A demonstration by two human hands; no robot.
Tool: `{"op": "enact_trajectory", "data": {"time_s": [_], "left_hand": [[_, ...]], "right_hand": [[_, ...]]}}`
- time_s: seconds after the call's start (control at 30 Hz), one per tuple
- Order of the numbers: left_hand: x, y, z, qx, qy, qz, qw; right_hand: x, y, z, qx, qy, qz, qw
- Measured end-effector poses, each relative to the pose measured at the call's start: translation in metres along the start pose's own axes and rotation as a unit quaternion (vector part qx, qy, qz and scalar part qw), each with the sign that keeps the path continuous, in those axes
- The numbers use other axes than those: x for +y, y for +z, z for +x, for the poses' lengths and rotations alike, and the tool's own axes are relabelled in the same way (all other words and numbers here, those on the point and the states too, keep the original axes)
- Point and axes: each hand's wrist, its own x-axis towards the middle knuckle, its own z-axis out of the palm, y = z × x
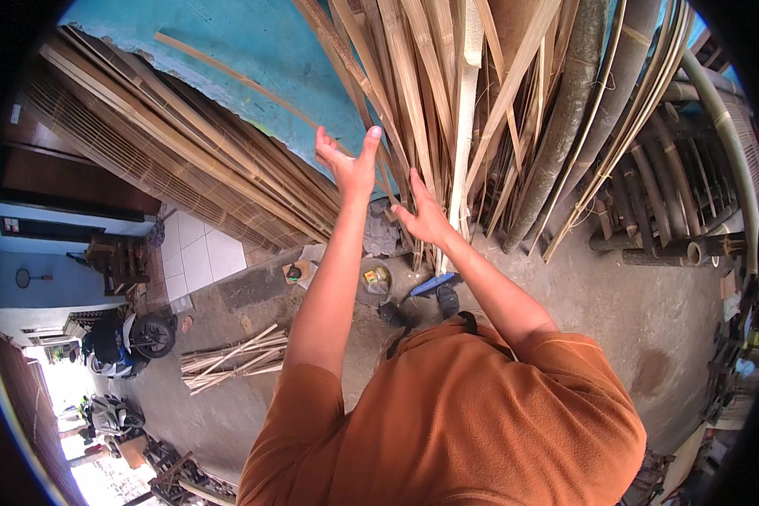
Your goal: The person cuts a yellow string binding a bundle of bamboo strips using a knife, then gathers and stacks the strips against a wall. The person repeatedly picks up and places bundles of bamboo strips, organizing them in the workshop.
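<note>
My left hand (352,169) is raised before a blue wall, thumb and fingers apart. A thin bamboo strip (228,72) slants along the wall and meets its fingertips in the picture; whether they touch I cannot tell. Lower and to the right, my right hand (426,218) is spread, fingers pointing up beside the lower ends of upright bamboo slats (409,93). Nothing shows in its grasp, and contact with the slats is unclear. The slats lean against the wall in a dense bunch, together with a pale squared strip (464,110) and thicker bamboo poles (565,118).
Rolled bamboo blinds (169,143) lean at the left. Cut sticks (236,358) lie on the concrete floor, and a round container (375,280) stands near my feet. Stacked bamboo poles (675,169) fill the right side. A motorbike (126,344) is parked far left.
</note>
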Motion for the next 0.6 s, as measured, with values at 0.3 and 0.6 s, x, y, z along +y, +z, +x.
{"op": "enact_trajectory", "data": {"time_s": [0.3,0.6], "left_hand": [[-0.028,-0.008,0.04,-0.048,-0.106,-0.163,0.98],[-0.021,-0.006,0.034,-0.215,-0.041,-0.183,0.958]], "right_hand": [[-0.009,0.042,0.005,0.118,0.113,-0.058,0.985],[-0.016,0.062,0.016,0.173,0.076,0.029,0.982]]}}
